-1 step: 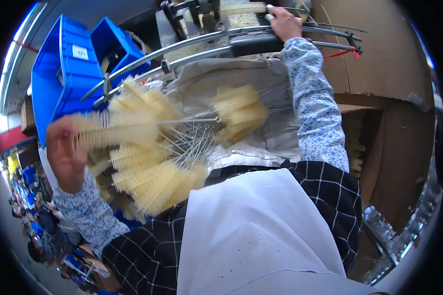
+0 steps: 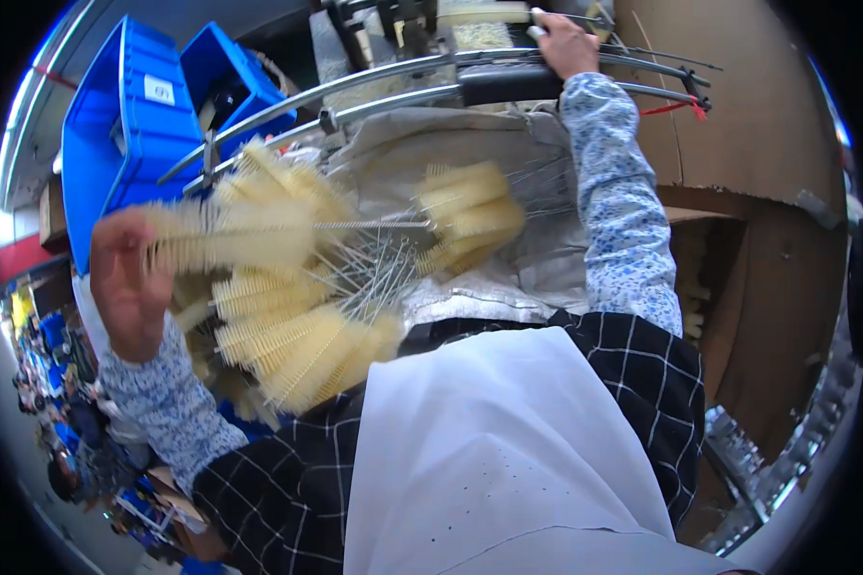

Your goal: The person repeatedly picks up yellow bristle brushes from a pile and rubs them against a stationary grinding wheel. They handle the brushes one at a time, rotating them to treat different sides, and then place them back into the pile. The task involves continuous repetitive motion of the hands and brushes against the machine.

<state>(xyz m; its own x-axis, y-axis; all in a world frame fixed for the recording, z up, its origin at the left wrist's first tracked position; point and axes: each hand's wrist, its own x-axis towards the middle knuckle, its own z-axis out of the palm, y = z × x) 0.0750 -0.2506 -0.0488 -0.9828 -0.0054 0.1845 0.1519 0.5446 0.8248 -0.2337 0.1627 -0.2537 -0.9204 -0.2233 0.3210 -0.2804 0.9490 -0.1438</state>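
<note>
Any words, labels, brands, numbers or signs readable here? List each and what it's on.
White rectangular label on the larger blue bin: bears a dark mark, not copied out here.
Brushes, white apron, cardboard: no writing I can make out.
Background clutter at far left: too small and blurred to read.

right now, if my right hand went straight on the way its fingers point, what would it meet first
Probably the pale bristled brush near the top edge, just left of the right hand; depth is unclear, so the two may already touch.
</note>
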